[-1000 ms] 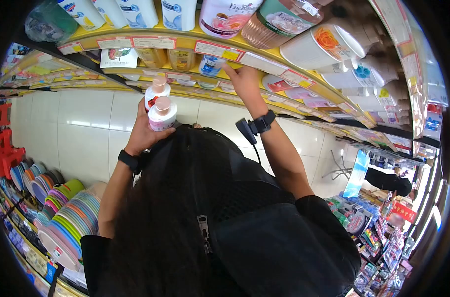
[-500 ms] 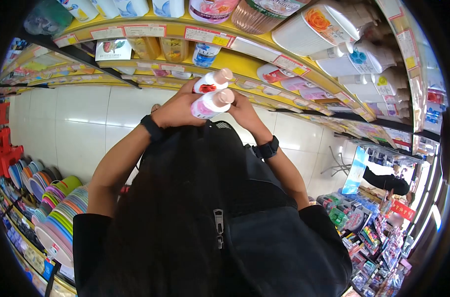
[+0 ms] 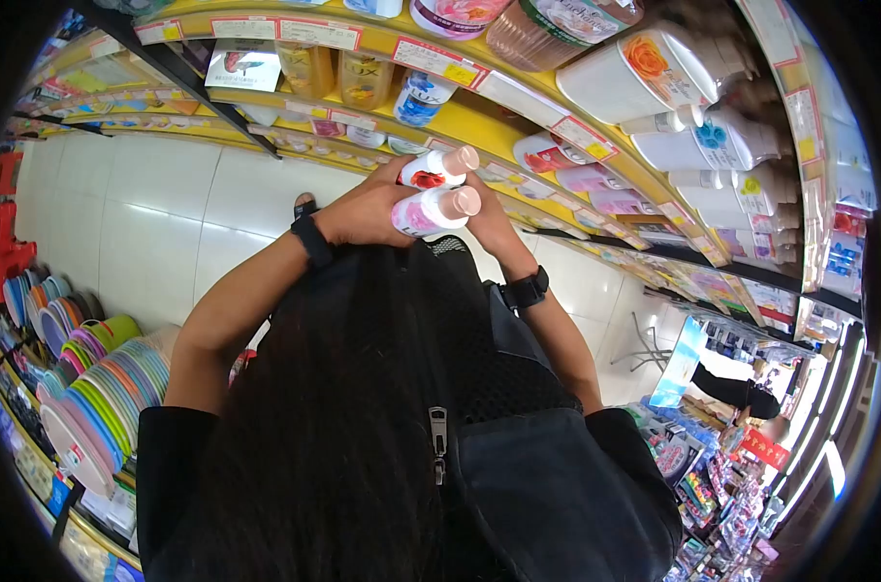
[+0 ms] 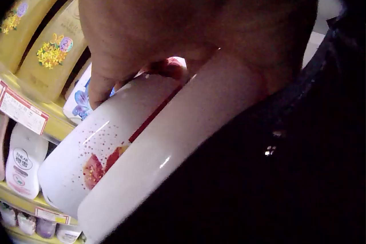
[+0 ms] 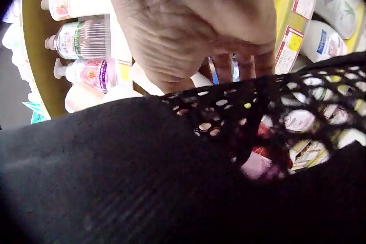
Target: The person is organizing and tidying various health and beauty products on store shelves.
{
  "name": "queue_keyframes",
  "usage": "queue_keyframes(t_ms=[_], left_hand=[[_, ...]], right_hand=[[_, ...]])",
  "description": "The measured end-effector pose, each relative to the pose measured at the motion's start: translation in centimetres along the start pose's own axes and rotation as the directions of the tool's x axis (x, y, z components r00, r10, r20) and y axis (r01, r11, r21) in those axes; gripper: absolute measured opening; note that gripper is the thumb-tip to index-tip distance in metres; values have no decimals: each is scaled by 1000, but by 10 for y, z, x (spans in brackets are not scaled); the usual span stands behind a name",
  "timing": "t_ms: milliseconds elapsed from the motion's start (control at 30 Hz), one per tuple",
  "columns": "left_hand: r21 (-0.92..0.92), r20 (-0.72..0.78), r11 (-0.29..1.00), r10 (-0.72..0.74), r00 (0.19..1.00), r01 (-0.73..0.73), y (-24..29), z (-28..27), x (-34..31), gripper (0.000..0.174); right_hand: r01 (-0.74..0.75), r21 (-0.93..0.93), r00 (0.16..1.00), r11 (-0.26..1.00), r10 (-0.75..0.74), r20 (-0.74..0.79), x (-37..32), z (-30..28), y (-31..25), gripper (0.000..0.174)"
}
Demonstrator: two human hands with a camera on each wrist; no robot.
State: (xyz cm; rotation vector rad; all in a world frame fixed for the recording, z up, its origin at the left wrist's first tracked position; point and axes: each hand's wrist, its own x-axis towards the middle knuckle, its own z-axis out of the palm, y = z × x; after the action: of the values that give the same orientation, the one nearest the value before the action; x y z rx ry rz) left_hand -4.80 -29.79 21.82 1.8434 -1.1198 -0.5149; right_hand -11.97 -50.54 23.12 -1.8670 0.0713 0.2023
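Observation:
Two white pump-less bottles with pinkish caps, one with a red flower print (image 3: 428, 178) and one with a pink print (image 3: 416, 215), lie side by side in front of the chest. My left hand (image 3: 365, 210) grips both; the left wrist view has its fingers round their white bodies, the flowered bottle (image 4: 80, 167) beside the plainer one (image 4: 148, 158). My right hand (image 3: 489, 221) is at their capped ends, fingertips partly hidden behind them. In the right wrist view the hand (image 5: 194, 26) bends round something white, mostly covered by black mesh.
Shelves with yellow edges (image 3: 484, 126) curve across the front and right, holding a blue-labelled bottle (image 3: 423, 98), yellow bottles and large white ones. Stacked coloured basins (image 3: 120, 388) stand at left. A person in black (image 3: 736, 391) is far right, near packaged goods. A black bag covers the chest.
The left hand has carried both bottles rightward from the left side. My right hand has come away from the shelf to the bottles. The head view has shifted slightly.

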Motion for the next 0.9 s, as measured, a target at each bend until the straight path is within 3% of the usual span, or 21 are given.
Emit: queue_keyframes(t_ms=[67, 200, 300, 367, 400, 433, 500, 533, 567, 600, 633, 700, 767, 833, 900], left_hand=[[8, -2, 1000, -1, 1000, 1, 1, 1, -2, 67], [-4, 23, 999, -43, 999, 43, 1, -1, -5, 68], [2, 2, 1000, 15, 1000, -15, -2, -1, -5, 67], [21, -13, 1000, 6, 1000, -6, -9, 1, -8, 64], [38, -24, 999, -1, 1000, 2, -9, -2, -8, 63], [36, -27, 999, 0, 1000, 1, -8, -5, -12, 63], [27, 15, 996, -87, 996, 86, -7, -16, -24, 62], [59, -13, 996, -67, 998, 68, -16, -16, -32, 61], [58, -12, 996, -65, 998, 65, -25, -15, -40, 61], [37, -8, 983, -180, 984, 180, -29, -16, -48, 62], [16, 0, 956, -294, 956, 294, -32, -17, -56, 62], [49, -30, 955, -292, 956, 293, -35, -22, -71, 60], [-82, -106, 951, -306, 946, 299, -35, -25, -84, 58], [-72, -132, 950, -312, 941, 305, -31, -29, -93, 54], [-255, -200, 908, -385, 901, 332, -33, -31, -101, 53]], right_hand=[[-23, -102, 1000, 995, 22, -6, 6, 2, 5, 48], [-20, 1, 999, 1000, 20, 37, 12, 5, 4, 51], [66, -105, 998, 992, -66, 7, 17, 8, 25, 52], [23, -142, 992, 990, -40, -117, 21, 2, 40, 51], [7, 18, 990, 1000, -4, -141, 18, -3, 23, 52], [6, 15, 990, 1000, -4, -139, 18, -11, 25, 52], [37, -89, 960, 995, -60, -273, 22, -31, 34, 50], [35, -90, 960, 995, -58, -274, 24, -40, 36, 50], [56, -202, 934, 978, -123, -336, 28, -50, 38, 50], [68, -313, 901, 947, -193, -388, 32, -60, 41, 50], [122, -305, 869, 944, -250, -428, 36, -67, 45, 50], [20, -310, 850, 951, -179, -496, 38, -82, 45, 50], [78, -275, 848, 958, -209, -486, 39, -86, 38, 43], [138, -241, 848, 961, -241, -473, 42, -91, 36, 35], [-4, -267, 857, 964, -134, -498, 46, -98, 45, 30]])
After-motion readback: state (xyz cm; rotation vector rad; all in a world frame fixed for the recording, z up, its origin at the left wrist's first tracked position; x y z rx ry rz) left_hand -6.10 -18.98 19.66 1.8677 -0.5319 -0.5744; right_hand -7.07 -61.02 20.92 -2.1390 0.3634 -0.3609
